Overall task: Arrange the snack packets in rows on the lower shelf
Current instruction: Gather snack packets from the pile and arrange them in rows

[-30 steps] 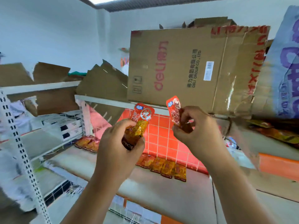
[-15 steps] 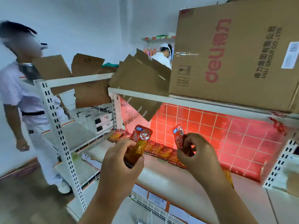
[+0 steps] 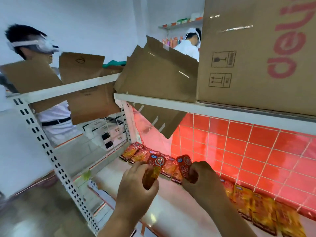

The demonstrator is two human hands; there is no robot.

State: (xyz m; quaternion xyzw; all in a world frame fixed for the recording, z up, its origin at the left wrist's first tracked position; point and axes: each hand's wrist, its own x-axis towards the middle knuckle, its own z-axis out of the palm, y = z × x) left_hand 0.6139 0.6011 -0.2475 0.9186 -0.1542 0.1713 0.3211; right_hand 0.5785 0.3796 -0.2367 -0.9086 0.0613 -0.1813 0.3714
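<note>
My left hand (image 3: pixel 136 187) is closed round a red-and-orange foil snack packet (image 3: pixel 153 168), thumb & fingers wrapped on its lower half, top end sticking up w/ the round logo facing me. My right hand (image 3: pixel 200 182) pinches a second red foil snack packet (image 3: pixel 184 165) btwn thumb & fingertips, held upright just beside the first, the two not touching. Both sit above the pale lower shelf (image 3: pixel 171 207), near its back edge.

Behind my hands a row of matching packets (image 3: pixel 136 153) lies flat along the red tiled back panel (image 3: pixel 239 151); more packets (image 3: pixel 259 209) lie to the right, blurred, so I can't tell exactly how many. On the white upper shelf (image 3: pixel 205 108) stands a big brown cardboard box w/ red lettering (image 3: pixel 256 53), w/ loose cardboard sheets (image 3: pixel 159 72) leaning beside it. A person in white wearing a headset (image 3: pixel 32 45) stands at left.
</note>
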